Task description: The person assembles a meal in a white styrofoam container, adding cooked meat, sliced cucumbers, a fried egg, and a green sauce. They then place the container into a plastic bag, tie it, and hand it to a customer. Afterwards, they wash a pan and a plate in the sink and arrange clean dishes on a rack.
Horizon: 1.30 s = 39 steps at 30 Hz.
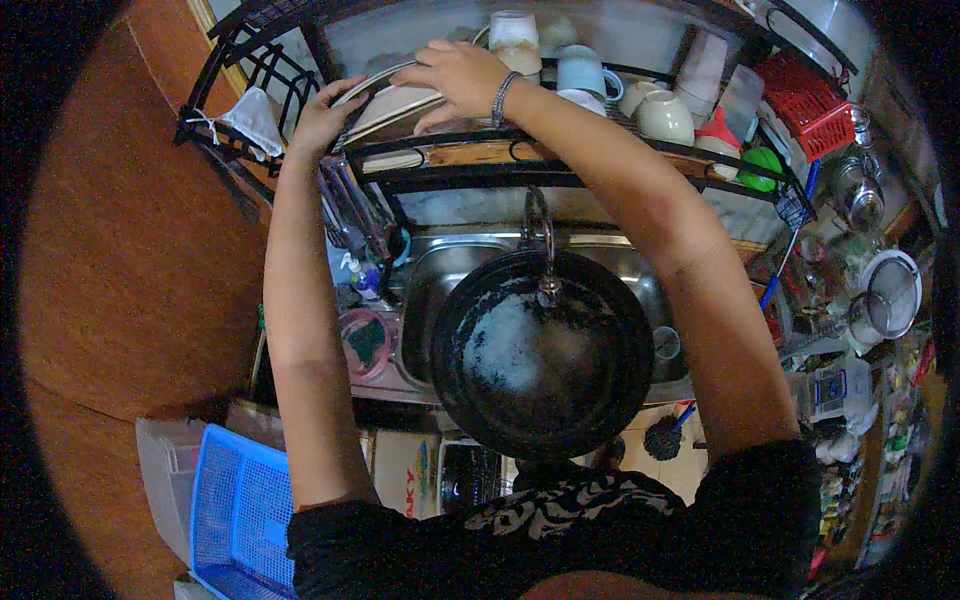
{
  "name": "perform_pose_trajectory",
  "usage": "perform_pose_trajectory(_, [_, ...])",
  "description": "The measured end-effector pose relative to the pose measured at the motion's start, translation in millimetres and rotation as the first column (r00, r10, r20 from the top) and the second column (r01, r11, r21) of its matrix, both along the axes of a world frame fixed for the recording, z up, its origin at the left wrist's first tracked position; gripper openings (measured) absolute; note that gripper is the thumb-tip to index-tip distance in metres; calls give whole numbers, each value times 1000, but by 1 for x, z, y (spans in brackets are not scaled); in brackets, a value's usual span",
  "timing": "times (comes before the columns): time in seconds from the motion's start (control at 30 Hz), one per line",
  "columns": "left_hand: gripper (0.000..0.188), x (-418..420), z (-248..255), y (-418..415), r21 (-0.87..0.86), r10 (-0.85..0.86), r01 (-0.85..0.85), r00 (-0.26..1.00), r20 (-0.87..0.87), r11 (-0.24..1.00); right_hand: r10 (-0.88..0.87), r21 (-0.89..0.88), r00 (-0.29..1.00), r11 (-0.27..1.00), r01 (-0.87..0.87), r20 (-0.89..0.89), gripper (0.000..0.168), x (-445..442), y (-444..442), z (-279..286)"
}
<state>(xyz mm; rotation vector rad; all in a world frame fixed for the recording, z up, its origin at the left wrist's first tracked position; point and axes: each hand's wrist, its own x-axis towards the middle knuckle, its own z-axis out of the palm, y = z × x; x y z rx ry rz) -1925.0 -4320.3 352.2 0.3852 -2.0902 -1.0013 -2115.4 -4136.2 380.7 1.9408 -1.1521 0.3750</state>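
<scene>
Both my arms reach up to a black metal dish rack (pixel 570 146) above the sink. My left hand (pixel 326 116) grips the left edge of a pale plate (pixel 373 84), which stands tilted in the rack. Farther right, my right hand (pixel 465 79) spreads over the same plate and over another light plate (pixel 397 118) below it. Its fingertips are on the rims; how firmly they press cannot be told. Several cups stand just right of it, among them a stacked white cup (pixel 514 34) and a light blue mug (pixel 581 71).
A large black wok (pixel 544 360) rests over the steel sink (pixel 427 281) beneath the faucet (pixel 550 262). Left of it are a soap bottle (pixel 365 277) and a pink bowl (pixel 365 345) with a green scouring pad. A blue plastic basket (pixel 244 510) stands lower left, a red basket (pixel 810 105) upper right.
</scene>
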Motion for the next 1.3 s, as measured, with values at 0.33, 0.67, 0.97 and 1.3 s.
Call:
perform_pose_trajectory(0.33, [25,0,-12,-11,60,120,-114,987,-107,992,-235,251,948,951,179,214,43,9,22,38])
perform_pose_trajectory(0.67, [28,-13,-15,5,-30,65,-74,971,-231,997,-138,-162,988,979,124,-76,47,3,153,18])
perform_pose_trajectory(0.97, [40,-3,-18,-3,35,175,-173,983,-58,984,-2,-174,990,984,27,143,53,19,174,-19])
perform_pose_trajectory(1.3, [77,-19,-16,26,-317,123,-68,980,158,946,204,-393,896,919,-36,395,57,-9,171,-7])
